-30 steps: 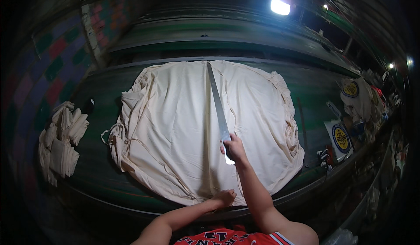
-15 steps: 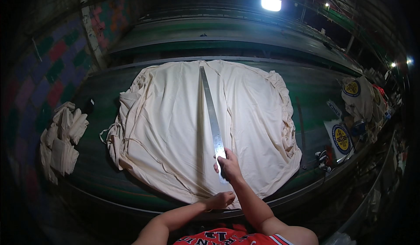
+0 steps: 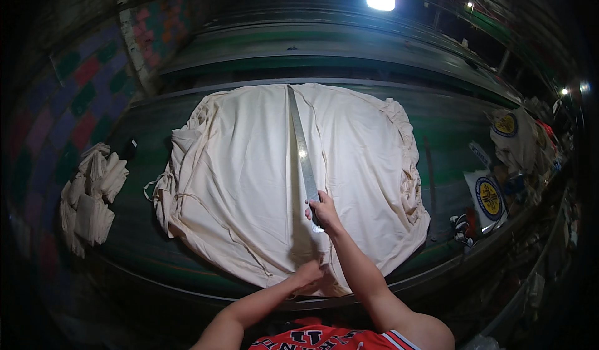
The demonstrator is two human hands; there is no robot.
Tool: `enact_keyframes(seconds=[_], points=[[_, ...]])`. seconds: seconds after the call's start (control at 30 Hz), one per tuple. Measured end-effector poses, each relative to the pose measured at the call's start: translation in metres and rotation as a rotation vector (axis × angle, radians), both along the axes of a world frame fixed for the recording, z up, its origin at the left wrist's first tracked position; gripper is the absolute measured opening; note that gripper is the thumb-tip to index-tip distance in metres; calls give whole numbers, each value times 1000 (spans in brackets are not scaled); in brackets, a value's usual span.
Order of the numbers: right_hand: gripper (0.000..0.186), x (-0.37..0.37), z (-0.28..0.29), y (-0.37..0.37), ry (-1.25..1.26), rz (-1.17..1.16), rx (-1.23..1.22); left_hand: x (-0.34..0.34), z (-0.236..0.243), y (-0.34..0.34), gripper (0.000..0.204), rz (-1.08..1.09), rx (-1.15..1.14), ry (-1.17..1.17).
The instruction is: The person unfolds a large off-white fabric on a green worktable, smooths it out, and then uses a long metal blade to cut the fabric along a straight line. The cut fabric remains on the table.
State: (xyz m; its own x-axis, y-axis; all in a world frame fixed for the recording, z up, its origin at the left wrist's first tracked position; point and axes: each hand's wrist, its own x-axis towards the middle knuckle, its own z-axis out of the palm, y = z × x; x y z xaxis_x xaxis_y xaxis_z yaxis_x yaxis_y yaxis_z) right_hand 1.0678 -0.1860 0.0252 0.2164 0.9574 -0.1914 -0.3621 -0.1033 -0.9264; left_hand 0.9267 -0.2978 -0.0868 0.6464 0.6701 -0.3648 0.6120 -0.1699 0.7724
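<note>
A large cream cloth (image 3: pixel 249 144) lies over the table, with folds running from near to far and bunched, gathered sides. My right hand (image 3: pixel 323 212) is closed around the near part of a long metal ruler (image 3: pixel 301 150). The ruler points away from me along the middle of the cloth, its far end by the cloth's far edge. Below that hand, at the cloth's near edge, my left hand (image 3: pixel 310 274) is closed on the cloth, its fingertips partly blurred.
Folded cream cloth pieces (image 3: pixel 93 200) lie at the table's left end. To the right are a white sheet with a round blue-and-yellow emblem (image 3: pixel 488 199), a printed cream bag (image 3: pixel 508 134) and small clutter (image 3: pixel 463 228). Another long green table (image 3: pixel 249 44) stands beyond.
My right hand has moved away from me with the ruler, whose near end now sits farther from the cloth's near edge. My left hand has shifted slightly forward.
</note>
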Motion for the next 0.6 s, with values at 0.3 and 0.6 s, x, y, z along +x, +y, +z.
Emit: enact_keyframes(seconds=[0.3,0.6], points=[[39,6,63,-129,-5,-14,59,38,-36,34,33,187,201,-262],[43,43,55,-167,-100,-71,5,-43,65,76,7,801,-394,-993]])
